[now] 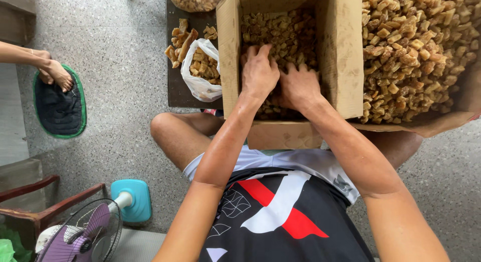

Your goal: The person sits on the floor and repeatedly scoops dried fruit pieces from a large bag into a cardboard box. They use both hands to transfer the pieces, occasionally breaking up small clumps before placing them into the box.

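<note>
1. The left hand (259,71) reaches into a cardboard box (230,51) and rests palm down on the brown fried pieces (285,34) that fill it; its fingers curl into the pile, but I cannot tell whether its grip is closed on any piece.
2. The right hand (299,85) lies just beside the left one, touching it, also palm down on the pieces; its fingertips are buried, so the state of its grip cannot be told either.
3. The box stands on the floor between the person's bent knees, its near flap folded down toward the lap.
4. To the right of the box, a large heap (416,46) of the same brown pieces lies on brown paper.
5. Left of the box, a white plastic bag (198,84) holds more pieces and sits on a dark tray (175,91), with loose pieces beside it.
6. Farther left, another person's feet (52,71) rest on a dark mat with a green edge (60,109).
7. A fan (85,237) with a blue base stands at the lower left, near a wooden chair (30,192).
</note>
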